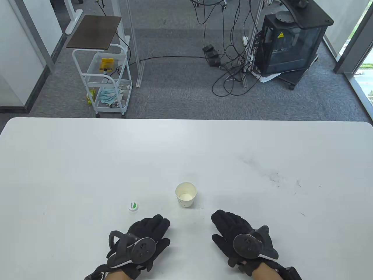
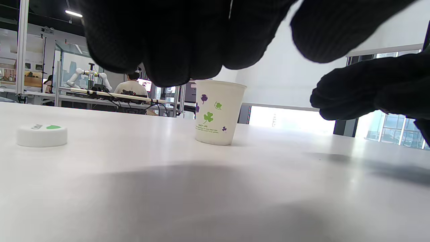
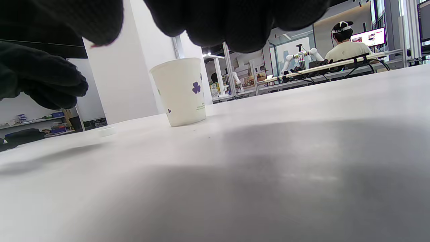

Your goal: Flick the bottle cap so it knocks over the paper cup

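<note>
A white paper cup (image 1: 186, 194) with green and purple clover prints stands upright on the white table (image 1: 87, 163). It also shows in the left wrist view (image 2: 218, 112) and the right wrist view (image 3: 180, 90). A white bottle cap (image 1: 133, 206) with a green mark lies flat to the cup's left; it shows in the left wrist view (image 2: 42, 135) and faintly in the right wrist view (image 3: 106, 131). My left hand (image 1: 151, 230) is near the table's front edge, below and right of the cap, holding nothing. My right hand (image 1: 230, 226) is below and right of the cup, holding nothing.
Dark smudges (image 1: 274, 178) mark the table's right half. Beyond the far edge stand a white wire cart (image 1: 105, 78) and a black cabinet (image 1: 291, 43) with cables on the floor.
</note>
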